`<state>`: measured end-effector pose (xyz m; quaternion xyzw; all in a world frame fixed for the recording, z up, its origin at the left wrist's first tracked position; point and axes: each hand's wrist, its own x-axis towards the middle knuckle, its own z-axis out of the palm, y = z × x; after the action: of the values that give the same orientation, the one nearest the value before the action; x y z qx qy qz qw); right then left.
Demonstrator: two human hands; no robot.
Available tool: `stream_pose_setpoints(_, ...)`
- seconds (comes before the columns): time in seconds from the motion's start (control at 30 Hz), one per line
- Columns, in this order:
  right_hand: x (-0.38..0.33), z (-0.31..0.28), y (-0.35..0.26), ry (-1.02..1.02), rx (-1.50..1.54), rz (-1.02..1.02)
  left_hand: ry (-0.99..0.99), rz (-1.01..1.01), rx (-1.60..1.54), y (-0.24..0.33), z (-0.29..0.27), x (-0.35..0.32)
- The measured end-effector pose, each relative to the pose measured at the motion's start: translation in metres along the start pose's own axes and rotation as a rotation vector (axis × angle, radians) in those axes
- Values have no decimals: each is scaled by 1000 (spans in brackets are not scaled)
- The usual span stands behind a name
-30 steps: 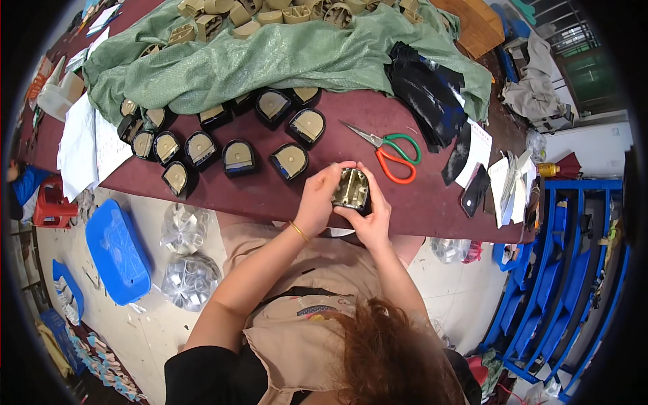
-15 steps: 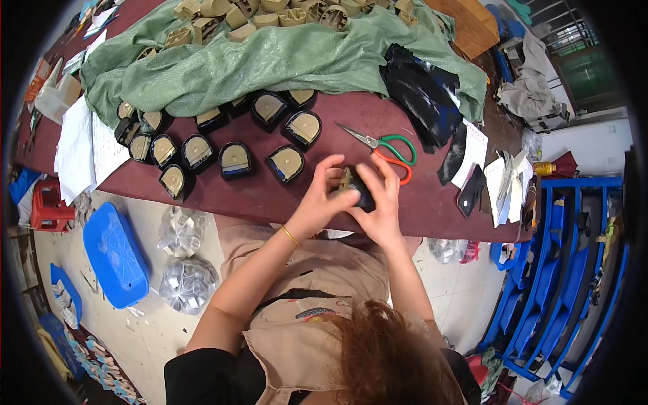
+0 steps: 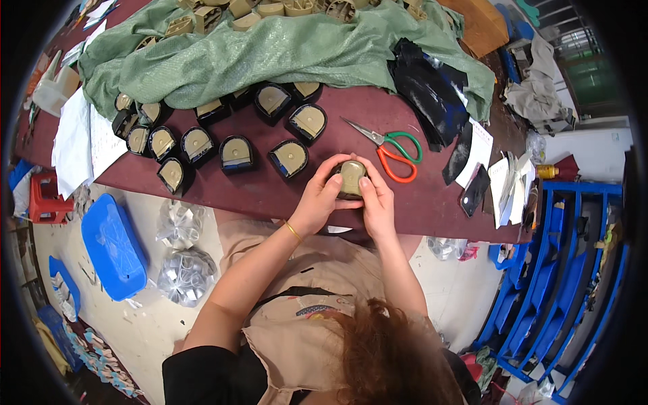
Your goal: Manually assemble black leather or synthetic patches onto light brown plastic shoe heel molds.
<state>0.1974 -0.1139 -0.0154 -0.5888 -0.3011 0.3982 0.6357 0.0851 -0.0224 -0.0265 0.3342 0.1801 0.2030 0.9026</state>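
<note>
Both of my hands hold a shoe heel (image 3: 351, 179) above the near edge of the table. Its flat beige face is turned up, and its side is black. My left hand (image 3: 320, 200) is wrapped round its left side, with the thumb on the rim. Round the right side, my right hand (image 3: 379, 204) grips it the same way. Several black-sided heels (image 3: 289, 159) with beige tops stand on the table to the left. Scissors (image 3: 399, 156) with one green and one red handle lie slightly apart just beyond my right hand.
A green woven sack (image 3: 270, 64) with several bare beige heels (image 3: 297, 7) covers the table's far side. Black material strips (image 3: 426, 98) lie at the right, near white papers (image 3: 475, 155). White sheets (image 3: 73, 145) hang over the left edge. A blue shelf rack (image 3: 540, 283) stands at right.
The heel has been turned in my hands from its black side to its beige face. Both hands now sit on either side of it. The table view has shifted slightly.
</note>
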Motion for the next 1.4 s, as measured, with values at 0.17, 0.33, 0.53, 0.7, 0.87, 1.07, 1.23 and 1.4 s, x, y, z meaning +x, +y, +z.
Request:
stream_pose_setpoints(0.17,-3,2,-3,28,391,55,-2,-66,-121,2,-3,-2)
stream_pose_setpoints(0.33,-7,11,0,67,50,2,-1,68,72,2,8,-7)
stream_pose_setpoints(0.53,-2,8,-7,36,166,55,32,60,55,0,8,-5)
stream_pose_setpoints(0.7,-5,9,-2,67,202,51,6,86,140,-1,9,-7)
stream_pose_setpoints(0.87,2,13,-19,216,-520,-8,-1,72,171,-1,11,-6)
stream_pose_setpoints(1.07,6,-4,-34,138,-660,20,-41,7,303,2,10,-4)
stream_pose_setpoints(1.23,15,-20,-47,-51,-828,89,-138,-177,249,12,7,-3)
stream_pose_setpoints(1.4,22,-34,-58,-410,-1047,-115,-212,-277,307,24,12,0)
